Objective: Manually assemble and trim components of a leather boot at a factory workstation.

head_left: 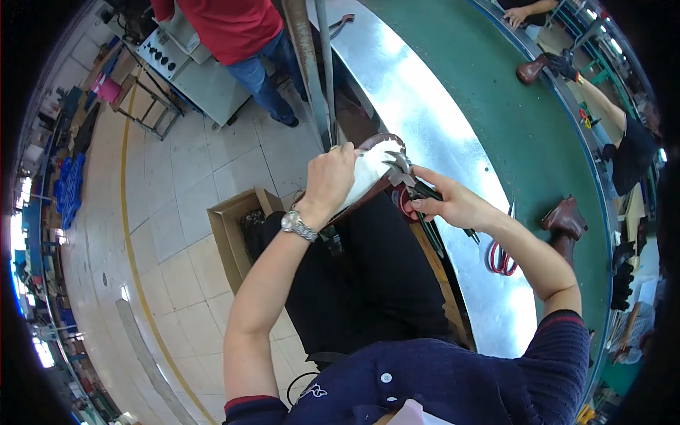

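Note:
A brown leather shoe [371, 168] lies over my lap with its white underside turned up. My left hand [331, 180] is closed around its near left side, a metal watch on that wrist. Lasting pincers [401, 168] with a metal head and dark handles are gripped in my right hand [450, 202]. Their jaws are at the shoe's right edge, near its rounded far end; whether they pinch the leather is too small to tell. A red, ring-like thing [406, 204] shows partly behind my right fingers.
Red-handled scissors [501, 261] rest on the shiny metal bench [432, 92] to my right. Beyond it, a green surface [489, 117] carries brown boots [565, 218]. A cardboard box [225, 237] stands left of my legs. Nearby are a person in red [230, 28] and a gloved co-worker [634, 145].

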Demonstrator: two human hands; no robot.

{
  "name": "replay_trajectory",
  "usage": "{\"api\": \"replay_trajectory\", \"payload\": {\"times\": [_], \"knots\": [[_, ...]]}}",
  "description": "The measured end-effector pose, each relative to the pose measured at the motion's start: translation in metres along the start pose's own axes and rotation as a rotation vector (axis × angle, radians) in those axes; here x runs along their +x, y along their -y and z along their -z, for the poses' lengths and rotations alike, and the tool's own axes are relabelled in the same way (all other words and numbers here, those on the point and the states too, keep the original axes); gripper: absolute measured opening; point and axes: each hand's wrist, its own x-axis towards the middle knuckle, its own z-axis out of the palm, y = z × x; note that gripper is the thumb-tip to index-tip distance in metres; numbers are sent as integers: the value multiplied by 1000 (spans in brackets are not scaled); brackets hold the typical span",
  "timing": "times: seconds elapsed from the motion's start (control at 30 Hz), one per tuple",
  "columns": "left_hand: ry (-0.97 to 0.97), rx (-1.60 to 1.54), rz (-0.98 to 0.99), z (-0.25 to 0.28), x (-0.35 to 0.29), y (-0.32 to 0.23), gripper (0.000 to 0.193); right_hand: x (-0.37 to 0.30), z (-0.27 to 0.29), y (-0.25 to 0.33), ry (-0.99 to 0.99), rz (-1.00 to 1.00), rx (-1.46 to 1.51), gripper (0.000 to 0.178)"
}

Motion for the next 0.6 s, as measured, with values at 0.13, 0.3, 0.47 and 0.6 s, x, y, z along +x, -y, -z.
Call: {"api": "replay_trajectory", "payload": {"times": [0.13,0.3,0.47,0.6], "knots": [[-27,0,184,7,-2,-4,30,14,1,11,127,30,-183,60],[141,-302,161,25,-30,-20,65,37,10,26,199,43,-425,58],[-106,-19,154,-6,-68,-46,98,26,-5,51,219,-78,-401,57],[-182,13,90,-14,-67,-49,84,18,-14,3,-31,327,-652,56]]}}
